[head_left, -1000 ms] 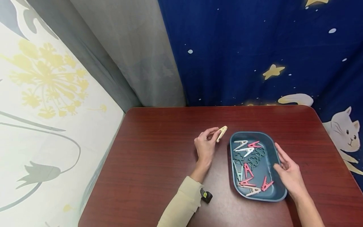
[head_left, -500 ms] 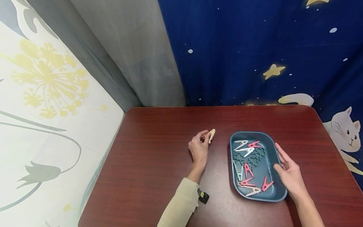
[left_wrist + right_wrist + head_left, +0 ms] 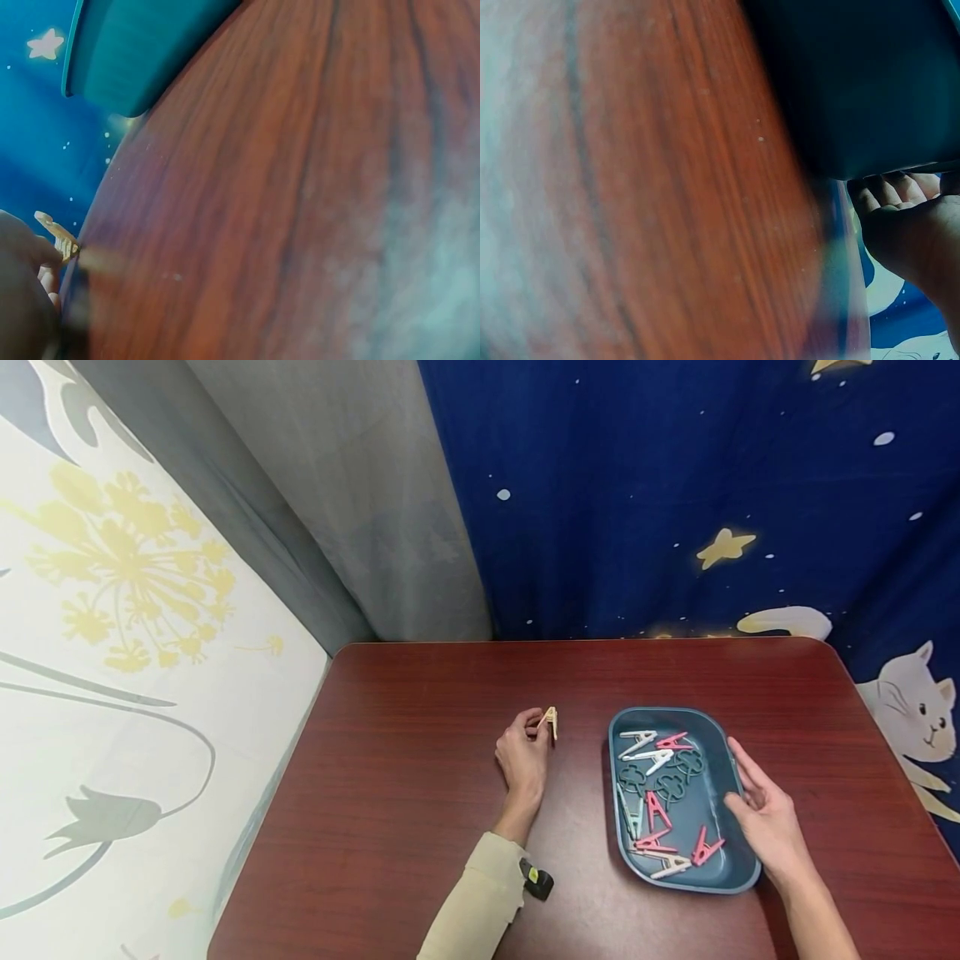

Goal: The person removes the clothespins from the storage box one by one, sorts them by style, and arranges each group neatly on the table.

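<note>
My left hand (image 3: 522, 760) pinches a cream clothespin (image 3: 551, 720) between thumb and fingers, just above or on the table; I cannot tell which. In the left wrist view the clothespin (image 3: 66, 244) sticks out past the fingertips, near the tabletop. On the right stands a blue-grey plastic tray (image 3: 712, 789). My right hand (image 3: 767, 822) grips its right side, thumb over the rim and fingers along the outer wall. Inside lie white clothespins (image 3: 651, 758), pink clothespins (image 3: 706, 846), a pale blue one (image 3: 633, 817), a cream one (image 3: 670, 864) and dark green clover-shaped pieces (image 3: 670, 787).
The reddish-brown wooden table (image 3: 420, 743) extends around the tray and to the left of my left hand. A blue curtain (image 3: 600, 527) and a grey curtain (image 3: 360, 510) hang behind its far edge. A patterned white wall panel (image 3: 150, 735) borders the left side.
My left hand has moved left, away from the tray, carrying the cream clothespin, which has turned more upright. The right hand and the tray stay where they were.
</note>
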The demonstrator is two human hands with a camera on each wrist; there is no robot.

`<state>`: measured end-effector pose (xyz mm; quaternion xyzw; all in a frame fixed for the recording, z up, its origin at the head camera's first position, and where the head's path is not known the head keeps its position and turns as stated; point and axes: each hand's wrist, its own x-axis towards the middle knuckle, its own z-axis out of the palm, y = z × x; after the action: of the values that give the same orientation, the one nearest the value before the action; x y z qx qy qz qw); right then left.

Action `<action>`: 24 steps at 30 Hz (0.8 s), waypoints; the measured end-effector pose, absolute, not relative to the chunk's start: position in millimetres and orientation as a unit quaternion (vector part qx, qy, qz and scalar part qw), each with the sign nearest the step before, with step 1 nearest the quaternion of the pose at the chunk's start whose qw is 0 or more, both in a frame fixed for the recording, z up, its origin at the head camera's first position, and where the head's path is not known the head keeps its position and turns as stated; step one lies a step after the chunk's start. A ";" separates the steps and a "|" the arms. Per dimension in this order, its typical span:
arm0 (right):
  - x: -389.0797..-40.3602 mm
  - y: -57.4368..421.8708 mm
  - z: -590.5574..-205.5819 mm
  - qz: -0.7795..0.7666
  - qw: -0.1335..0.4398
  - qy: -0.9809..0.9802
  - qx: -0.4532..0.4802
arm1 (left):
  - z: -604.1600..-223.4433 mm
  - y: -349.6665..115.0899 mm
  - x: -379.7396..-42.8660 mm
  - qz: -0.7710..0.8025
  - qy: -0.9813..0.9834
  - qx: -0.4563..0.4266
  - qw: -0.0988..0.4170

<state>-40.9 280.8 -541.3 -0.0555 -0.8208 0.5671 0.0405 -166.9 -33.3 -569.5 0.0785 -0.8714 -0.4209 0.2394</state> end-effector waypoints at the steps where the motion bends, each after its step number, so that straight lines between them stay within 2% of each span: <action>1: -40.8 280.9 -541.4 0.567 0.040 -0.821 -0.056 | -570.0 -33.3 -166.7 -0.422 -0.871 0.076 0.239; 24: -42.1 281.6 -545.6 0.566 0.043 -0.821 -0.053 | -565.2 -33.8 -160.2 -0.380 -0.902 0.045 0.199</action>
<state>-42.1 281.6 -545.6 -0.0533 -0.8215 0.5661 0.0434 -160.2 -33.8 -565.2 0.0447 -0.9020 -0.3804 0.1994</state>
